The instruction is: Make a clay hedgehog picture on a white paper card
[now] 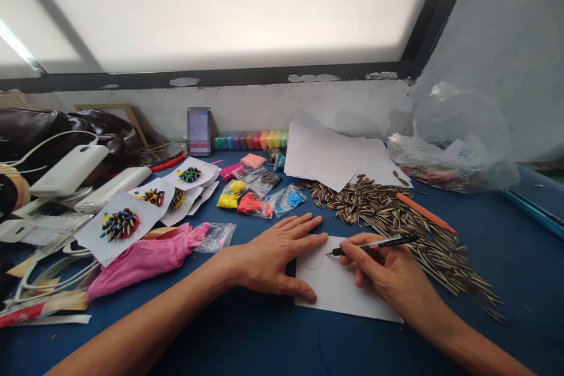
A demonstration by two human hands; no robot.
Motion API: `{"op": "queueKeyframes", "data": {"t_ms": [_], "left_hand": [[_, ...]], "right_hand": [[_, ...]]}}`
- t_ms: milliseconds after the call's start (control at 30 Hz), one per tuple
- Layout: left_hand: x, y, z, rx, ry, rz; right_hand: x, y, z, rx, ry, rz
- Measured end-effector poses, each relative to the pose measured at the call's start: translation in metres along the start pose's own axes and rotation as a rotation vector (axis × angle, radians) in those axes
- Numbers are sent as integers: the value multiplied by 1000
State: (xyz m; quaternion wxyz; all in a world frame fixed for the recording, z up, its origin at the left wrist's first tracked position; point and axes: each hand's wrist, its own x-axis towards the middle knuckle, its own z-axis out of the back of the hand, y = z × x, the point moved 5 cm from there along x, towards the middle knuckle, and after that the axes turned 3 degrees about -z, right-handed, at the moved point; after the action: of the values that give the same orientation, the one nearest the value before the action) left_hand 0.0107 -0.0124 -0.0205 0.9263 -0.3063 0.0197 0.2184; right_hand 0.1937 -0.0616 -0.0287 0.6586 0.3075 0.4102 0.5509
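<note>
Paper (343,294), lower centre-right, could skew under the pen (383,242) our right hand (388,270) pinches if our spread left hand (279,255) lifts.

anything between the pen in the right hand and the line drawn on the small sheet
Nothing visible: the pen in the right hand has its tip at the drawn line on the small sheet. The left hand spreads over the sheet's left edge, beside the line, not across it.

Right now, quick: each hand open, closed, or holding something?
Left hand: open, holding nothing, at the white paper's left edge.
Right hand: closed on a black pen, tip at the paper.
</note>
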Motion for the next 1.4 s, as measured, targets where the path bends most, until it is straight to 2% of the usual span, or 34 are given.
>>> {"op": "queueKeyframes", "data": {"t_ms": [667, 967, 1400], "left_hand": [[-1, 0, 1, -15, -11, -12], [-1, 1, 1, -34, -28, -25], [0, 1, 0, 6, 6, 2]], "right_hand": [[-1, -10, 7, 46, -17, -74], [-6, -15, 17, 21, -57, -74], [-18, -28, 32, 27, -105, -159]]}}
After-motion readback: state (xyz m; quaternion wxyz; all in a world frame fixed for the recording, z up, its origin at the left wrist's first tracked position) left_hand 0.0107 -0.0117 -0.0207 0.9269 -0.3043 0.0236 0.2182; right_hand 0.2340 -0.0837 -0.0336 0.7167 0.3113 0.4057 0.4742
